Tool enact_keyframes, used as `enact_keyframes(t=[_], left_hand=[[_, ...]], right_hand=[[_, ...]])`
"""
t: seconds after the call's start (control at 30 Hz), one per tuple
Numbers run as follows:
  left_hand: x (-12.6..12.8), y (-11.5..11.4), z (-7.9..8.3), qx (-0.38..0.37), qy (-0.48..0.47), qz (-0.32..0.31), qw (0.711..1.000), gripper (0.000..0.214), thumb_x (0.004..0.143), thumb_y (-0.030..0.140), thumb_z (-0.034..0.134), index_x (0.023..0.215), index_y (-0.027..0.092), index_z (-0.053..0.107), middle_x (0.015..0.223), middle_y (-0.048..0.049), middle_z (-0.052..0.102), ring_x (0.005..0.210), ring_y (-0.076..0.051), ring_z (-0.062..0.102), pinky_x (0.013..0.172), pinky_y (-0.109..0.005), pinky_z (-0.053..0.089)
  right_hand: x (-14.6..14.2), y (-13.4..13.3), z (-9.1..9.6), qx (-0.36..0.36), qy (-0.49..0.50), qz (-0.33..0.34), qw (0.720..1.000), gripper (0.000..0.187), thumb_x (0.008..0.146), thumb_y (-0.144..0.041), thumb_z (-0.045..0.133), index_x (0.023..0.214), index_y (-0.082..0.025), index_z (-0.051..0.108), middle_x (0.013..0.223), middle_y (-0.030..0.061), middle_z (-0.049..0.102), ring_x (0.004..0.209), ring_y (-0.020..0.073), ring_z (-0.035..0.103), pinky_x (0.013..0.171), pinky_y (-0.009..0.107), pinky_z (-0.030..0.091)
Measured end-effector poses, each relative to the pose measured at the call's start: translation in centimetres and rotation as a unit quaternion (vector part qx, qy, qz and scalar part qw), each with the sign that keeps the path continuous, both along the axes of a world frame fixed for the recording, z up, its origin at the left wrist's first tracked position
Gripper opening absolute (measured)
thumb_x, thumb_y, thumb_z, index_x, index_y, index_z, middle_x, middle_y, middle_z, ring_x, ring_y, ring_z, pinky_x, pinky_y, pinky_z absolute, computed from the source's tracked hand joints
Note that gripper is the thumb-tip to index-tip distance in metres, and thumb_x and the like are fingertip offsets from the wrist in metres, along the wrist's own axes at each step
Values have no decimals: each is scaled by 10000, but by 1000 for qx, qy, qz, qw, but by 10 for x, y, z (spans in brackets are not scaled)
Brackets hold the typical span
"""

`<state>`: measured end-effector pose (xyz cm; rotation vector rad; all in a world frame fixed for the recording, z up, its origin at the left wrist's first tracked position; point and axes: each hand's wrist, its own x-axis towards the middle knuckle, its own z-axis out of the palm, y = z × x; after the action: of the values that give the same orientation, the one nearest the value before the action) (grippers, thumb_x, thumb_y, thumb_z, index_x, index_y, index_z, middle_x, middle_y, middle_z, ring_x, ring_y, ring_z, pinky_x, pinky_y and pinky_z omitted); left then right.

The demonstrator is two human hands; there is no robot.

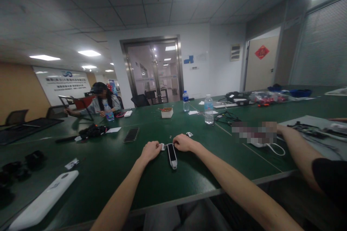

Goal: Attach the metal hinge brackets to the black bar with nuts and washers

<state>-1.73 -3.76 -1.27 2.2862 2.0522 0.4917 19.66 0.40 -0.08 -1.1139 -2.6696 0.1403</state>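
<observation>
My left hand is closed, its fingertips pinching a small white part just above the green tabletop. Right beside that part is a slim, elongated device with a white frame and a dark face, its narrower white end pointing towards me. The fingers of my right hand are curled together at the upper right edge of this device; what they pinch, if anything, is hidden. A tiny piece lies just beyond the device. Past my right hand is a small white-and-black part.
A phone-like dark slab, a small box and two water bottles stand or lie farther off. A long white case is at left. A co-worker's arm reaches in at right; another person sits across.
</observation>
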Motion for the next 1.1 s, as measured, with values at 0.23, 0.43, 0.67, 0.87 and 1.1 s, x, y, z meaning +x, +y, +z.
enact_keyframes(t=[0.23, 0.43, 0.67, 0.87, 1.1], left_hand=[[3, -3, 2, 2, 11, -4, 1000, 382, 930, 438, 430, 745, 171, 633, 754, -57, 668, 675, -184, 611, 567, -247, 359], [3, -2, 0, 14, 18, -12, 1000, 394, 934, 446, 423, 740, 174, 632, 750, -58, 670, 687, -188, 618, 584, -251, 359], [2, -3, 1, 18, 20, -18, 999, 390, 925, 450, 429, 737, 175, 632, 761, -60, 676, 695, -191, 620, 568, -252, 353], [3, -6, 4, 16, 18, -21, 999, 381, 918, 446, 429, 741, 175, 630, 767, -61, 672, 691, -195, 616, 559, -255, 351], [4, -7, 5, 9, 13, -21, 1000, 366, 917, 434, 440, 737, 173, 622, 764, -59, 669, 682, -187, 616, 558, -246, 359]], right_hand=[[0, -4, 3, -6, 1, -2, 1000, 272, 829, -177, 483, 1000, -179, 696, 960, 65, 705, 841, 166, 646, 685, 206, 436], [0, 1, -1, 0, 1, -5, 1000, 273, 820, -177, 490, 994, -185, 701, 972, 68, 704, 868, 183, 644, 720, 224, 431], [1, 3, -3, -3, 3, 1, 1000, 279, 825, -188, 486, 1008, -192, 697, 975, 60, 702, 863, 170, 640, 724, 222, 430], [1, 1, -1, -7, 3, 3, 1000, 276, 825, -192, 493, 1008, -186, 699, 980, 64, 700, 872, 170, 636, 742, 223, 430], [1, 1, -1, -8, 3, 3, 1000, 266, 829, -188, 493, 1003, -185, 694, 966, 61, 700, 858, 168, 640, 724, 220, 435]])
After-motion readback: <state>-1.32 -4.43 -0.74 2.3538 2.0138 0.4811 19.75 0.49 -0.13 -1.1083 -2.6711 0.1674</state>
